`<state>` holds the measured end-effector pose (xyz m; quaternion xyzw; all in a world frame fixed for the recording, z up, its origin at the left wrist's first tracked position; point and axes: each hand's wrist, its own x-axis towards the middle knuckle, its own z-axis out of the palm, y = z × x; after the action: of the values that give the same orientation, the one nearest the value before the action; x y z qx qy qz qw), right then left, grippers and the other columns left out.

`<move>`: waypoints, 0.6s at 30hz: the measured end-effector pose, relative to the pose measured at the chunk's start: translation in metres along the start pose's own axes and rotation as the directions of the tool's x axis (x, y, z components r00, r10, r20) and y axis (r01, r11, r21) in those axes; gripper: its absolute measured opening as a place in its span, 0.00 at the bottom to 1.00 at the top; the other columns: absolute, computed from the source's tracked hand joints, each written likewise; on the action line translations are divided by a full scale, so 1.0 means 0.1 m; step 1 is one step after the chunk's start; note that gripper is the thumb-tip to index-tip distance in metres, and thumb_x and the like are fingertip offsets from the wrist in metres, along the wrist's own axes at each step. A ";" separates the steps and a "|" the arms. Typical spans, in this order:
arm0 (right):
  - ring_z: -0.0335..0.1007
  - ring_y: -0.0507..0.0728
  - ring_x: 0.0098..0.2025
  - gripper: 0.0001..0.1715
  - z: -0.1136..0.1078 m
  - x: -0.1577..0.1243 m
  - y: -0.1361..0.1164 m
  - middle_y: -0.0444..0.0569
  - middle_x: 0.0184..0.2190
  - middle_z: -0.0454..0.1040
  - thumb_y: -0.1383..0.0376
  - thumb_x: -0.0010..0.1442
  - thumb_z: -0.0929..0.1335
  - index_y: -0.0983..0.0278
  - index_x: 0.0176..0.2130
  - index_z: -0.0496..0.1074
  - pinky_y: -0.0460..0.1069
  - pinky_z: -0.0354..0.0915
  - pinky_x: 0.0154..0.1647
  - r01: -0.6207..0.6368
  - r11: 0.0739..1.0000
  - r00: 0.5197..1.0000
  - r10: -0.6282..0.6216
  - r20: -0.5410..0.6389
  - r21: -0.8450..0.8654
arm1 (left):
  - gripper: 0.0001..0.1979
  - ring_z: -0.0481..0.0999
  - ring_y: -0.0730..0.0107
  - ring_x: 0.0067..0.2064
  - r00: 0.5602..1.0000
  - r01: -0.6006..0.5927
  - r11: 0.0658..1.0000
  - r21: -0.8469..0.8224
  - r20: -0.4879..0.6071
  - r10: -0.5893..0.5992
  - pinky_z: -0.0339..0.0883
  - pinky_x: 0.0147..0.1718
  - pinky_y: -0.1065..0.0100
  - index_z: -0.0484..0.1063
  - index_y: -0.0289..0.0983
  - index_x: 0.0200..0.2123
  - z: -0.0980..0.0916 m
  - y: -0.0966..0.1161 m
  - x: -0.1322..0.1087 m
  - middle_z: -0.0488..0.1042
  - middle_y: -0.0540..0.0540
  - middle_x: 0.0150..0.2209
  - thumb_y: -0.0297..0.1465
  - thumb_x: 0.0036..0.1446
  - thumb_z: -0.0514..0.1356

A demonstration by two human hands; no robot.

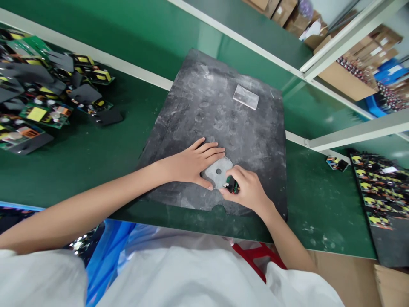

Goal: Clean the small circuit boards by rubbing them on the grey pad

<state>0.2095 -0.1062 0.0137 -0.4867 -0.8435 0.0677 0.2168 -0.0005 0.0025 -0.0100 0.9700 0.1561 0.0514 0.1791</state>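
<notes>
My left hand (194,164) lies flat with its fingers spread, thumb and fingertips along the left side of a round grey disc (211,172) that has a small hole in its middle. Between the thumb and fingers of my right hand (247,187) is a small circuit board (230,184) with dark and green parts, held at the disc's right edge. Part of the board is hidden by my fingers. Under both hands is a worn black mat (204,115), and a small clear flat piece (246,97) lies on its far part.
Many circuit boards (36,113) with yellow and black parts are heaped at the left of the green table (96,170). At the right stand a single board (337,163) and a black tray (393,238) with rows of boards. White frame bars (361,130) cross behind; cardboard boxes (347,81) stand beyond.
</notes>
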 end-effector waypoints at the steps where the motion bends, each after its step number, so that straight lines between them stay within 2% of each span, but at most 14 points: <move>1: 0.61 0.50 0.25 0.13 0.00 0.00 -0.01 0.42 0.26 0.64 0.55 0.61 0.63 0.62 0.34 0.63 0.44 0.56 0.25 0.003 1.000 1.000 -0.003 -0.005 -0.009 | 0.51 0.44 0.50 0.70 1.000 -0.002 1.000 -0.001 -0.002 0.002 0.26 0.66 0.50 0.45 0.33 0.69 0.00 0.00 0.00 0.49 0.40 0.69 0.63 0.55 0.47; 8: 0.62 0.50 0.25 0.13 0.03 0.01 -0.02 0.43 0.24 0.65 0.56 0.60 0.64 0.63 0.32 0.65 0.45 0.54 0.26 0.057 0.982 0.998 -0.062 -0.020 -0.180 | 0.50 0.45 0.49 0.70 1.000 -0.005 1.000 -0.005 0.000 0.005 0.27 0.66 0.49 0.46 0.33 0.69 -0.01 0.00 0.01 0.50 0.38 0.69 0.62 0.55 0.48; 13: 0.59 0.50 0.23 0.14 0.04 0.01 -0.03 0.43 0.23 0.64 0.55 0.59 0.64 0.63 0.30 0.64 0.46 0.51 0.24 0.003 0.966 0.995 -0.028 -0.094 -0.259 | 0.52 0.43 0.49 0.70 0.999 0.013 1.000 -0.017 0.033 -0.013 0.26 0.66 0.50 0.45 0.32 0.69 -0.04 0.01 0.02 0.48 0.38 0.69 0.63 0.54 0.49; 16: 0.59 0.50 0.23 0.13 0.05 0.01 -0.07 0.42 0.23 0.64 0.56 0.58 0.64 0.63 0.28 0.64 0.46 0.51 0.25 0.086 0.962 0.994 -0.101 -0.043 -0.259 | 0.50 0.42 0.49 0.70 0.999 0.014 1.000 -0.012 0.037 -0.013 0.25 0.66 0.50 0.45 0.33 0.69 -0.04 0.00 0.02 0.48 0.38 0.69 0.62 0.55 0.49; 18: 0.60 0.50 0.23 0.13 0.05 0.01 -0.07 0.42 0.22 0.64 0.56 0.57 0.64 0.62 0.28 0.64 0.46 0.51 0.25 0.090 0.959 0.993 -0.106 -0.044 -0.270 | 0.49 0.42 0.50 0.70 0.999 0.010 1.000 -0.012 0.044 -0.009 0.25 0.66 0.50 0.45 0.33 0.69 -0.04 0.00 0.02 0.48 0.39 0.69 0.61 0.56 0.50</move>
<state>0.2011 -0.1084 0.0117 -0.4708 -0.8614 -0.0719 0.1767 0.0011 0.0045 -0.0059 0.9691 0.1563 0.0300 0.1886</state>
